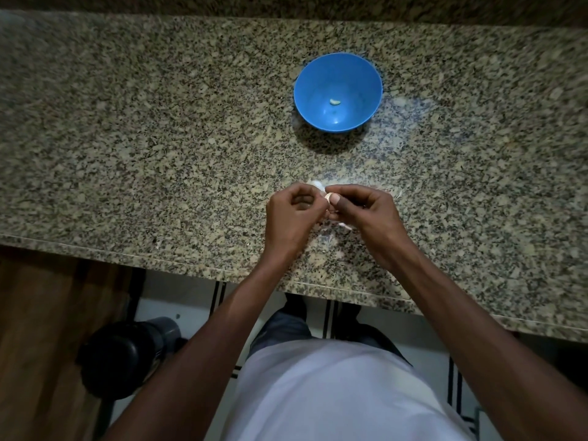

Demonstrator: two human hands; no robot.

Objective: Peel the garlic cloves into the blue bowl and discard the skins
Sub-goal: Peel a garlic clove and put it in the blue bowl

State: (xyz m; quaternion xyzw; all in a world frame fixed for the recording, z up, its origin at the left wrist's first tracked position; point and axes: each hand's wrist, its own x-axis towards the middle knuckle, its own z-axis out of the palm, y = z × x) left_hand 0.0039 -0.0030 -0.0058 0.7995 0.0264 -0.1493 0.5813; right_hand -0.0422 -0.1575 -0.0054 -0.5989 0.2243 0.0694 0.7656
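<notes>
A blue bowl point(338, 92) stands on the granite counter point(159, 138), and one peeled garlic clove point(334, 101) lies at its bottom. Nearer the counter's front edge my two hands meet over a small garlic clove point(327, 198). My left hand point(291, 214) has its fingers curled and pinches the clove from the left. My right hand point(366, 211) pinches it from the right, thumb on top. White garlic skins show behind my fingers point(317, 185) and below them on the counter point(345, 226). Most of the clove is hidden by my fingers.
The counter's front edge point(191, 259) runs just below my wrists. Under it a dark round bin point(127, 354) stands on the tiled floor at the left, beside a wooden surface point(41, 329). A dark backsplash borders the counter's far side.
</notes>
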